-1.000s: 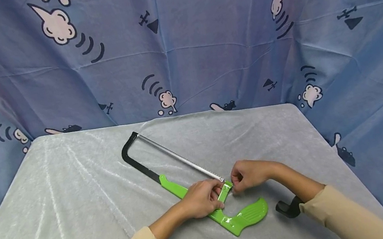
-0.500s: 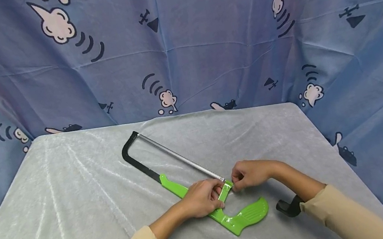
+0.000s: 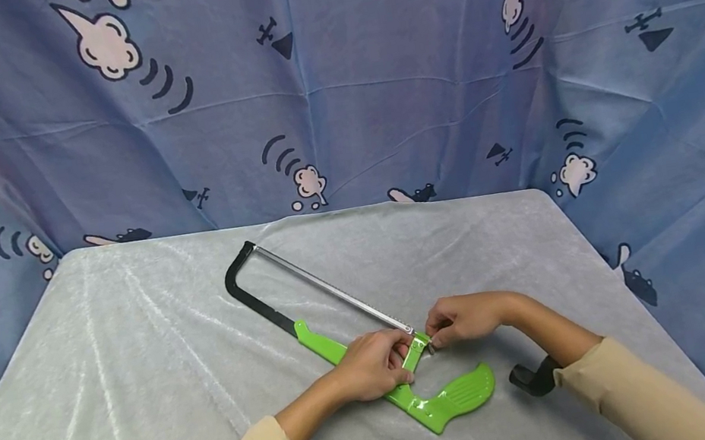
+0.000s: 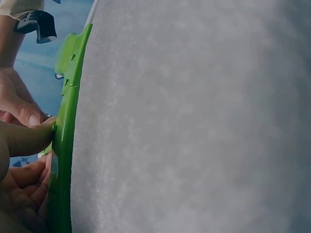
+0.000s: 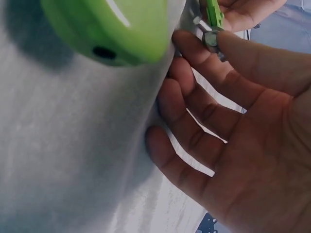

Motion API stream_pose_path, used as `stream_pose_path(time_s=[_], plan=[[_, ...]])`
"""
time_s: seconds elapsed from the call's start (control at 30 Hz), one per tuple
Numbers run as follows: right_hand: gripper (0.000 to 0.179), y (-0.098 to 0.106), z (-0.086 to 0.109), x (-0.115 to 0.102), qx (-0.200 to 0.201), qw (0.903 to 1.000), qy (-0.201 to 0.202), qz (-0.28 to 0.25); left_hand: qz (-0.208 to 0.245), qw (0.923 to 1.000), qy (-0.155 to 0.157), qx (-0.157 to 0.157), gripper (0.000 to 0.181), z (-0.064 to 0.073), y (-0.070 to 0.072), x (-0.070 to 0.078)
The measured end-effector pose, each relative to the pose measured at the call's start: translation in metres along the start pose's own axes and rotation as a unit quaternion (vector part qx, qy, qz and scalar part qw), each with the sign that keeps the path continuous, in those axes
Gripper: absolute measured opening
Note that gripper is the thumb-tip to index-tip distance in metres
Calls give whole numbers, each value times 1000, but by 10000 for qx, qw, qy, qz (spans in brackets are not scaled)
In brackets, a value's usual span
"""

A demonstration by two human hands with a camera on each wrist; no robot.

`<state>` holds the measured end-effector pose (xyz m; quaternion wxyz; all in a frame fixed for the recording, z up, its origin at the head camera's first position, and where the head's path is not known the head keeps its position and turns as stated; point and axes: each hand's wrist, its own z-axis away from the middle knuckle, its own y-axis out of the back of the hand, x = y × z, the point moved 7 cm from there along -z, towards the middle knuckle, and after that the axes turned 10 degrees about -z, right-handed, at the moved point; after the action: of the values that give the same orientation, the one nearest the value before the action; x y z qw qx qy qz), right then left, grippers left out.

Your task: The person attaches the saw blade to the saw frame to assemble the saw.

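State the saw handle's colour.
The saw handle is bright green, best seen in the head view.

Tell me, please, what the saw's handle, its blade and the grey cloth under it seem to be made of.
Handle: glossy green, perhaps plastic or painted metal; it throws bright highlights.
Blade: probably bare metal, going by its silvery shine.
Cloth: looks like soft fabric, perhaps velvet, since its pale surface shows creases and a patchy sheen.

Your head view bright, even, fairly sharp. Your wrist views dimmer: left one shows grey cloth point(image 4: 184, 116) blurred, darkening toward right edge; right one, green handle point(image 5: 121, 36) soft-focused (white glare streak on it), dark shadow alongside.
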<state>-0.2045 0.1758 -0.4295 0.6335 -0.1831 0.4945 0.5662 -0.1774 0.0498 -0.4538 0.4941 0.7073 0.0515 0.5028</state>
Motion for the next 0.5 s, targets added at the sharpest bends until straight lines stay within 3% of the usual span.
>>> stream_pose_path(time_s=[0.37, 0.5], plan=[[11, 3, 1, 1, 8, 9993, 371, 89, -84, 10000, -10, -48, 36, -1, -1, 0], [10, 3, 0, 2, 61, 9997, 241, 70, -94, 9999, 20, -65, 37, -1, -1, 0]])
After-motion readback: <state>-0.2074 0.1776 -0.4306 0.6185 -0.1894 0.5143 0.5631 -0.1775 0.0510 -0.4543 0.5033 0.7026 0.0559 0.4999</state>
